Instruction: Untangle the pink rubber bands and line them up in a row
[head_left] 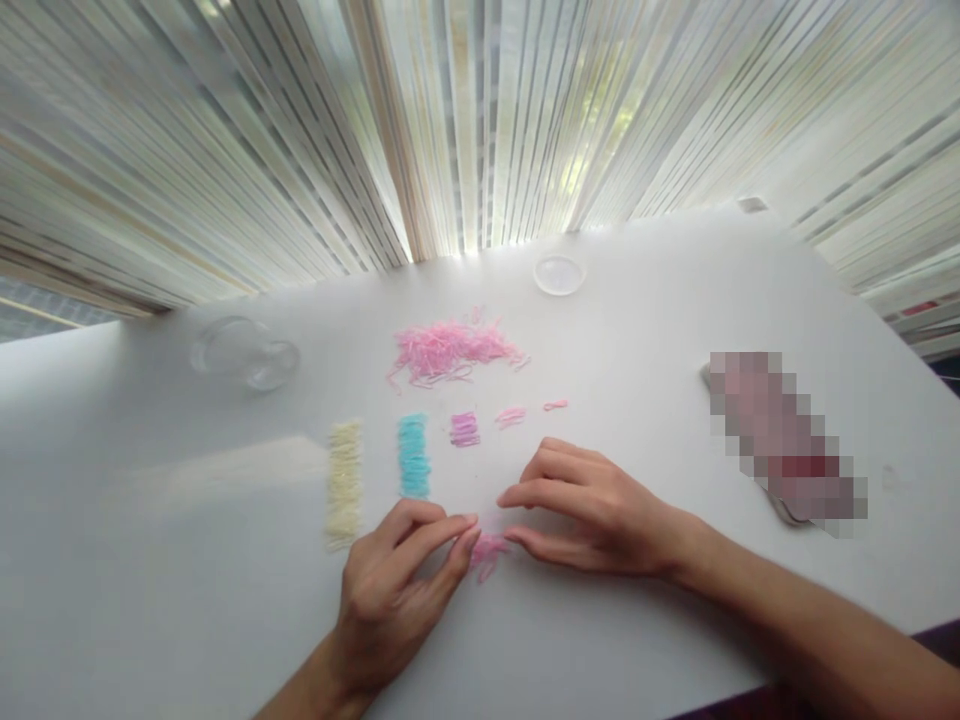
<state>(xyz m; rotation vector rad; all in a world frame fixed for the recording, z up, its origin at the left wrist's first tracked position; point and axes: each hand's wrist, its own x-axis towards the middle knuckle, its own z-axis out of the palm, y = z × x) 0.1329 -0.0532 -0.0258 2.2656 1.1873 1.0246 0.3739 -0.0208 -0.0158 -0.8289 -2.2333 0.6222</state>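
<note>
My left hand reaches in from the lower left, its thumb and index finger pinched together. What they hold, if anything, is too small to make out. Just right of those fingertips lies a small pink heap of rubber bands, partly hidden by them. On the heap's other side, my right hand has its thumb and fingers apart and nothing visible between them. Beyond the hands are a column of yellow bands, a column of blue bands, a short purple stack, a few pink bands and a single pinkish band.
A larger pile of pink bands lies farther back on the white table. Clear round containers stand at the left and a clear round lid at the back. A blurred-out oblong object lies right. Blinds border the far edge.
</note>
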